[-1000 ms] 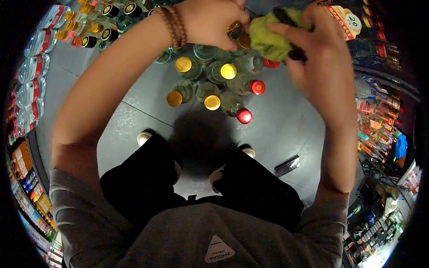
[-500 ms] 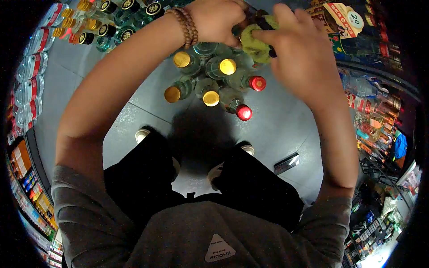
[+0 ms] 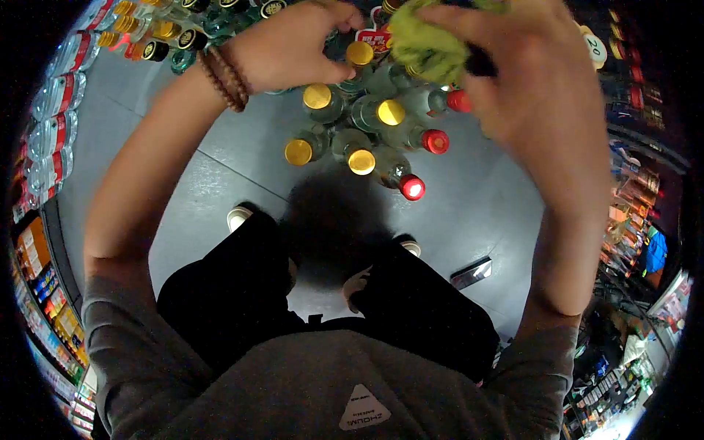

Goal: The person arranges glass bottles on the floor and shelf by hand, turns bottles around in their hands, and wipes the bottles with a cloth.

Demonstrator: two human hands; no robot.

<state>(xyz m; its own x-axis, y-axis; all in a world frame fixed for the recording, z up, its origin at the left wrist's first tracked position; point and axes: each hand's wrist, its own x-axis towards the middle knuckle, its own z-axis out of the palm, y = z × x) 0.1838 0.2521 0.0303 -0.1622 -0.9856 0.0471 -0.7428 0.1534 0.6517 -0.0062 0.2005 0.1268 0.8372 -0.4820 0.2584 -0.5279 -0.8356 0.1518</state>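
Note:
My right hand (image 3: 532, 70) is closed on a crumpled green cloth (image 3: 433, 48), over the far right of a group of glass bottles. My left hand (image 3: 293, 48), with a beaded bracelet on the wrist, has its thumb and fingers apart and nothing visible held in them. Its thumb is close beside a gold-capped bottle (image 3: 360, 53). Nearer to me stand more clear bottles, some with gold caps, such as one bottle (image 3: 352, 143), and some with red caps, such as another bottle (image 3: 389, 169). A red label (image 3: 374, 38) shows between the hands; what it belongs to is partly hidden.
Black-capped and gold-capped bottles (image 3: 165, 33) crowd the far left. Shrink-wrapped water bottles (image 3: 53, 136) line the left side, above a stocked shelf (image 3: 55, 308). A phone (image 3: 471, 273) lies on the grey floor (image 3: 242, 172) right of my feet. More bottles (image 3: 634, 187) stand at right.
My hands have drawn apart: the left went left and slightly nearer, its fingers opening, while the right went right with the green cloth. A gold-capped bottle and red label now show between them.

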